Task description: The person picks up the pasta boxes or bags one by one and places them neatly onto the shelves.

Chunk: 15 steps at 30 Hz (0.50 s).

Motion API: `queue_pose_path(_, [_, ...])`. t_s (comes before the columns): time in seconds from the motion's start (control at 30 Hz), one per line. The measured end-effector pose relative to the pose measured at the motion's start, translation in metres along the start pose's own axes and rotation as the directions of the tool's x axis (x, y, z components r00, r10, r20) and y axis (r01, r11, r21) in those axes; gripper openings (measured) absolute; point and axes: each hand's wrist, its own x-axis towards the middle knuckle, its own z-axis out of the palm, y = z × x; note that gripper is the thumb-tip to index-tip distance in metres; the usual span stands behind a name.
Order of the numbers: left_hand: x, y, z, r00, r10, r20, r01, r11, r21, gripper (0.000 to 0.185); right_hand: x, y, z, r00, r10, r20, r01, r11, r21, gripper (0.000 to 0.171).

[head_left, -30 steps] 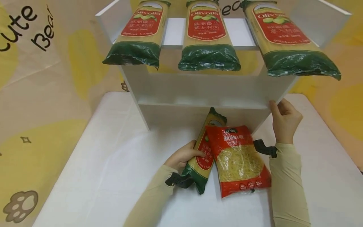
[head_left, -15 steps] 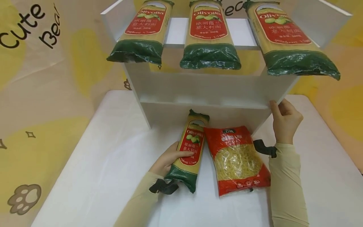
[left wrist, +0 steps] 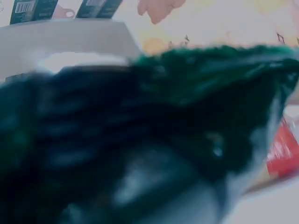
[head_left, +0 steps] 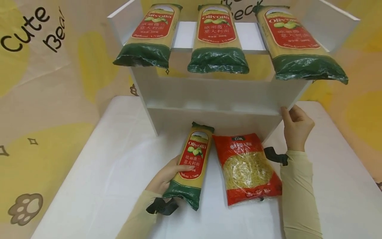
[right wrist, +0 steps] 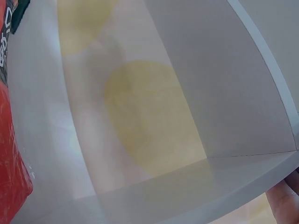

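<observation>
My left hand (head_left: 166, 174) grips a spaghetti packet (head_left: 197, 146) near its lower end, the thumb across its red label. The packet tilts slightly, its top by the shelf's foot. In the left wrist view the green end of the packet (left wrist: 215, 102) is blurred and fills much of the picture. My right hand (head_left: 298, 129) pinches the right side panel of the white shelf (head_left: 215, 111) at the middle board's level. Fingertips (right wrist: 282, 203) show at the panel edge in the right wrist view. Between my arms lies a red bag of pasta (head_left: 246, 169).
Several more spaghetti packets (head_left: 216, 36) lie on the shelf's top board, their green ends jutting over its front edge. The shelf stands on a white-covered table (head_left: 98, 186). A patterned cloth (head_left: 56, 109) hangs behind and at the sides.
My left hand has drawn the spaghetti packet leftward and nearer, away from the red bag it partly lay behind. The right hand keeps its hold on the shelf panel.
</observation>
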Motion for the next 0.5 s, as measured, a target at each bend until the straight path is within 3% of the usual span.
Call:
queue_pose_path(0.3, [-0.025, -0.007, -0.018, 1.000, -0.014, -0.005, 0.015, 0.998, 0.053, 0.070, -0.001, 0.003, 0.002, 1.000, -0.004, 0.003, 0.004, 1.000, -0.025, 0.022])
queue_pose_path(0.5, [-0.046, -0.008, -0.018, 0.996, -0.050, 0.070, 0.047, 0.998, 0.040, 0.072, 0.000, 0.003, 0.001, 1.000, -0.015, 0.001, 0.015, 1.000, -0.021, 0.021])
